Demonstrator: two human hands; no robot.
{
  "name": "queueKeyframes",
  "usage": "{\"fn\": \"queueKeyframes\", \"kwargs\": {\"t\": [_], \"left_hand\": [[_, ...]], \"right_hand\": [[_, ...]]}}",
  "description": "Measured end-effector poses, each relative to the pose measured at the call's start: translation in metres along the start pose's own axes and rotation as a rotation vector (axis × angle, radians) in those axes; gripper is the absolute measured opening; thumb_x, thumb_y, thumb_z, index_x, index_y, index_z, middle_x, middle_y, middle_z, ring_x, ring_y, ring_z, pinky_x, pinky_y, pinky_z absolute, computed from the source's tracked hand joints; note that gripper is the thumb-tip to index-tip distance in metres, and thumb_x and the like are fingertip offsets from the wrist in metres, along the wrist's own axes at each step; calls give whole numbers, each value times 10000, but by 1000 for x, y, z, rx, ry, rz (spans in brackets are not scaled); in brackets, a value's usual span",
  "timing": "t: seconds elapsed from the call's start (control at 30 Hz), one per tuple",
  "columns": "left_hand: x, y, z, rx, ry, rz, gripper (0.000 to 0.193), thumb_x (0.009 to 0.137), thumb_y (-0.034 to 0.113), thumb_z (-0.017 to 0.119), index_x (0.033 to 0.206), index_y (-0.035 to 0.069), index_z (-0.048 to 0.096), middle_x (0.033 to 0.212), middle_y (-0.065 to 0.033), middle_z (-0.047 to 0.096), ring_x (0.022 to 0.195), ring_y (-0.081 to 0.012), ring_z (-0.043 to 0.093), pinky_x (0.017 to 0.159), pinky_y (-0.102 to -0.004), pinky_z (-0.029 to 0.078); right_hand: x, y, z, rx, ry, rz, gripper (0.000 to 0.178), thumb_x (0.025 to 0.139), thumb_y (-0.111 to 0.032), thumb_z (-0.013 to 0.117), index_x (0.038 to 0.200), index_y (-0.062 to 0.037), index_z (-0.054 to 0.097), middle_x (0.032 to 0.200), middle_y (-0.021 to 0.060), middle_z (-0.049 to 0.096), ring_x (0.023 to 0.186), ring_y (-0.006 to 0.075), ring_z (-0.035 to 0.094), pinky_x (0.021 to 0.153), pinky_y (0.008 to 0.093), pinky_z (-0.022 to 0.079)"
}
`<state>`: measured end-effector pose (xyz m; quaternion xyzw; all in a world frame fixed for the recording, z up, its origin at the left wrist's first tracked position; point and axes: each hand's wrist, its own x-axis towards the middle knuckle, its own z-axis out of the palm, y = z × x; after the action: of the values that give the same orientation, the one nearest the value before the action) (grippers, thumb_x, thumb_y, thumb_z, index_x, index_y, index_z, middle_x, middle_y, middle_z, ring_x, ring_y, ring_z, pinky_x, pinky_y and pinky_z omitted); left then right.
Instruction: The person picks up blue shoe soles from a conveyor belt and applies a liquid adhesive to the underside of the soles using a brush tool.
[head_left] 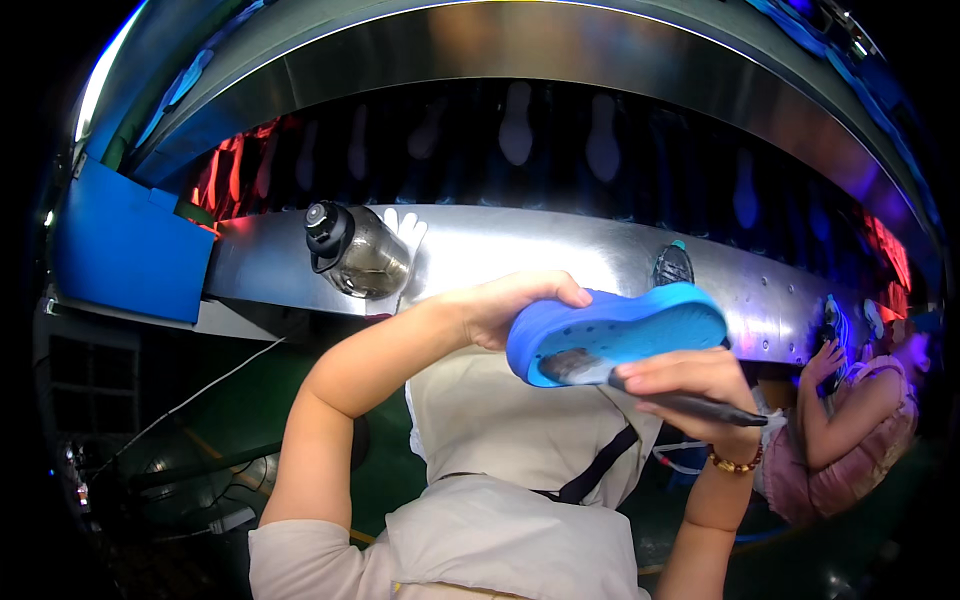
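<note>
A blue shoe sole (640, 328) is held up in front of my body, its hollow inner side toward me. My left hand (505, 305) grips its left end, with the thumb over the upper edge. In my right hand (690, 378) is a brush with a dark handle (705, 408). The fingers are closed around it. The brush head (572, 368) lies inside the near left end of the sole and is slightly blurred.
Beyond a metal ledge (480, 250), several soles (603, 140) lie on a dark conveyor. On the ledge stand a dark drink bottle (368, 258), a white glove (404, 226) and a small dark shoe part (673, 266). Another person (860, 425) sits at the right. A blue box (130, 240) is at the left.
</note>
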<state>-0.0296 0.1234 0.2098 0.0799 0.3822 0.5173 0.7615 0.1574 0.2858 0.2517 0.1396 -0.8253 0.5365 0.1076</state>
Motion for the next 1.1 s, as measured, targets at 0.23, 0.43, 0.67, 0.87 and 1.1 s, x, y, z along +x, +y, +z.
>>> {"fn": "queueKeyframes", "kwargs": {"t": [0.23,0.43,0.67,0.87,1.1], "left_hand": [[-15,3,-3,224,30,63,559,794,321,543,1176,-79,466,1103,-182,548,936,-210,563,847,-304,438],[-29,8,-13,219,61,126,631,788,404,531,1236,-29,429,1198,-192,481,1012,-240,526,875,-326,421],[-44,8,-23,25,111,286,600,852,443,437,1210,-38,448,1236,-182,463,1085,-262,493,905,-366,409],[32,-30,-25,-420,-237,596,855,768,736,177,1297,83,336,1247,-178,435,1134,-333,435,979,-481,318],[54,-42,-19,-439,-3,672,841,794,710,145,1253,41,364,1134,-167,496,1043,-284,507,901,-455,416]], "right_hand": [[-4,2,-8,-91,22,1,182,697,-13,664,877,-10,638,904,126,652,802,228,650,702,284,522],[-16,5,-15,16,-52,62,204,681,17,674,881,-1,642,943,150,641,860,232,638,745,277,511],[-20,4,-2,-20,63,80,221,640,0,698,852,27,641,893,154,651,801,259,648,730,291,512],[-4,29,33,69,431,214,190,679,32,650,867,52,628,838,155,650,839,209,629,750,269,486],[12,38,57,-255,398,34,159,665,-20,659,819,-4,627,846,123,641,737,204,633,660,276,486]]}}
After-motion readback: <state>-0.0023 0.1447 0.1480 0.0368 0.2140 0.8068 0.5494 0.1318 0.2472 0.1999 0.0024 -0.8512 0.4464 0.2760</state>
